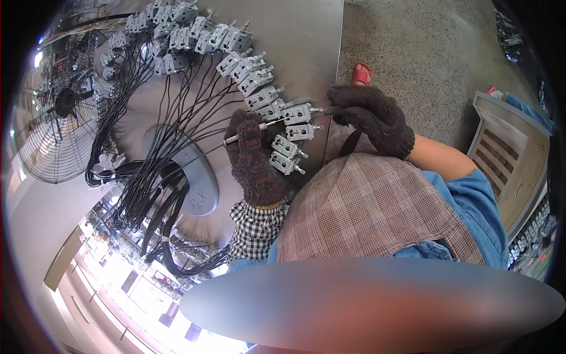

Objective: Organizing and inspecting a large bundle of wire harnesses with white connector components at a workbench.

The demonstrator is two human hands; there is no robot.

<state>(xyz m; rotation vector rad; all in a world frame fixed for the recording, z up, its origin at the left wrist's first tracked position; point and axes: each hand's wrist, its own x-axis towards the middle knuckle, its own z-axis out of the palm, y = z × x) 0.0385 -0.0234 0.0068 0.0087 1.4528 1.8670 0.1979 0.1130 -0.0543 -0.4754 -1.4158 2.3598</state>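
Observation:
My left hand (250, 156), in a dark brown knit glove, is closed round a black control cable with a silver end fitting (232, 140). A thin bare wire (277, 121) runs from beside its fingers to a grey metal block (299, 113). My right hand (377, 118), gloved alike, is curled with its fingers near that block's threaded stud (317, 110). A dark narrow piece (333, 110) shows at its fingertips, its kind unclear. More grey metal blocks (286, 154) sit in a curved row along the table.
Black cables (171, 135) fan over the metal table (295, 35) and an oval grey plate (197, 177). A wire-cage fan (59, 127) stands at left. A wooden slatted chair (501, 153) and a red sandal (361, 73) are beyond the table's right edge.

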